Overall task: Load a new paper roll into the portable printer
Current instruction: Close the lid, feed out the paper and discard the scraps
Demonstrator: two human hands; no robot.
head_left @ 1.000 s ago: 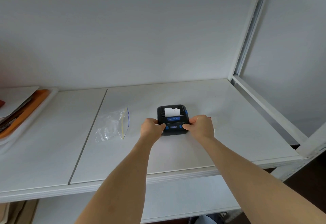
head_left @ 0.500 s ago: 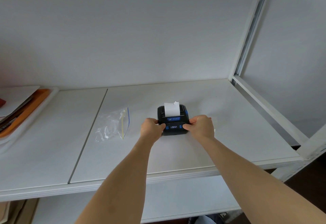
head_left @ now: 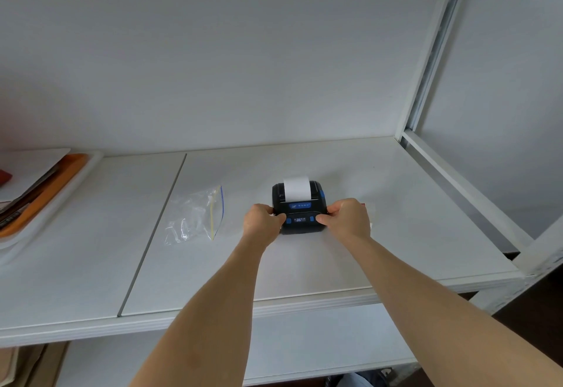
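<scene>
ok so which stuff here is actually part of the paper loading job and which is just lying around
Part of the job:
- portable printer, held by left hand and right hand
- paper strip sticking out of its top

Lying about:
- clear zip bag, left of the printer
- orange tray at the far left

A white shelf (head_left: 396, 234) of flat panels, with a dark seam left of centre, spans the middle of the frame. At centre sits a small black portable printer with blue buttons (head_left: 300, 207). Left of it lies a clear zip-top plastic bag (head_left: 195, 216). At the far left edge rests a white tray (head_left: 61, 204) holding an orange board.
</scene>
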